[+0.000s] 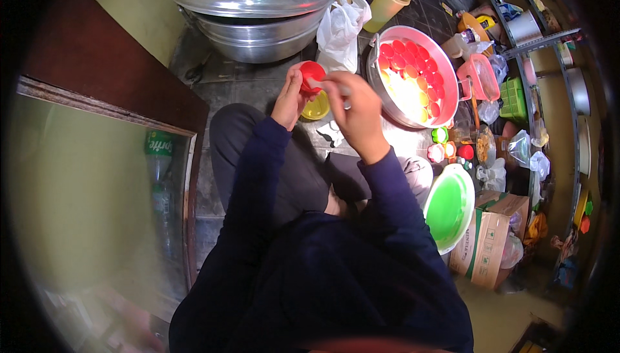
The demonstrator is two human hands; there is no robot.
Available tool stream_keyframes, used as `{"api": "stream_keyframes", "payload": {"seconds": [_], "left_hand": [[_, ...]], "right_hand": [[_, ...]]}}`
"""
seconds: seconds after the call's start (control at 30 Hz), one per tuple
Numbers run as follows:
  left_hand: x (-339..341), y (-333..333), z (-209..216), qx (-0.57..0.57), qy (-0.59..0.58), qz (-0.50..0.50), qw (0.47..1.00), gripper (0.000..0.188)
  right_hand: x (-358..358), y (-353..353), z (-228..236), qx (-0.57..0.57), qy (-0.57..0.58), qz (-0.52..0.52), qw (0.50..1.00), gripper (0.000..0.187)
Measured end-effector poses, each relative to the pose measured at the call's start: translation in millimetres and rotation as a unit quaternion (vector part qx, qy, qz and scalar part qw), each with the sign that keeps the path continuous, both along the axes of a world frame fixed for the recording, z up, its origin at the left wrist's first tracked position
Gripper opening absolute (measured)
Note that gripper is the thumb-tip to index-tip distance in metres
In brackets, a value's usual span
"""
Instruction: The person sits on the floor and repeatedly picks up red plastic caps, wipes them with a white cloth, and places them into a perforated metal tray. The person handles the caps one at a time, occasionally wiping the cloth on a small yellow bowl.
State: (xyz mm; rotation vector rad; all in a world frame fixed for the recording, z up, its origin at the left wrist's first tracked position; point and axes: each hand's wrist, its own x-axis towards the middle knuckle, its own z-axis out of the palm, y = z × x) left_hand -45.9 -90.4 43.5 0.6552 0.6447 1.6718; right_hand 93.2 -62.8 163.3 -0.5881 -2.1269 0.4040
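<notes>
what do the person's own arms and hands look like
The left sleeve and right sleeve are long, dark navy and look plain, with no markings visible, ending near the wrists. The left grip and right grip are bare hands without gloves; no watch or bracelet shows.

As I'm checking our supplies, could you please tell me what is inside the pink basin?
Many round red pieces sit in the pink basin, some looking yellow in strong light. Glare hides one part; what lies beneath the pieces is covered.
</notes>
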Motion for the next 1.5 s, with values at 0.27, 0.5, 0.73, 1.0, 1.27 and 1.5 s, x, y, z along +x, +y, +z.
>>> {"api": "stream_keyframes", "payload": {"seconds": [0.27, 0.5, 0.73, 1.0, 1.27, 1.5], "left_hand": [[9, -1, 14, 0.000, 0.017, 0.044, 0.999, 0.039], [10, -2, 17, 0.038, 0.046, 0.079, 0.995, 0.046], [13, -3, 22, 0.064, 0.087, 0.090, 0.990, 0.050], [10, -6, 19, 0.049, 0.002, 0.073, 0.996, 0.048], [-2, 4, 12, 0.008, -0.012, 0.143, 0.990, 0.047], [16, 21, 29, -0.038, 0.101, 0.053, 0.993, 0.043]], "right_hand": [[-5, -4, 3, -0.081, 0.005, -0.064, 0.995, 0.009], [-2, -2, 5, -0.123, 0.078, -0.143, 0.979, 0.008], [1, 12, 7, -0.227, 0.132, -0.151, 0.953, 0.015], [4, 13, 2, -0.368, 0.161, -0.057, 0.914, 0.018], [34, 1, -31, -0.168, 0.206, -0.111, 0.958, 0.018], [45, 12, -110, -0.327, 0.033, -0.136, 0.934, 0.017]]}}
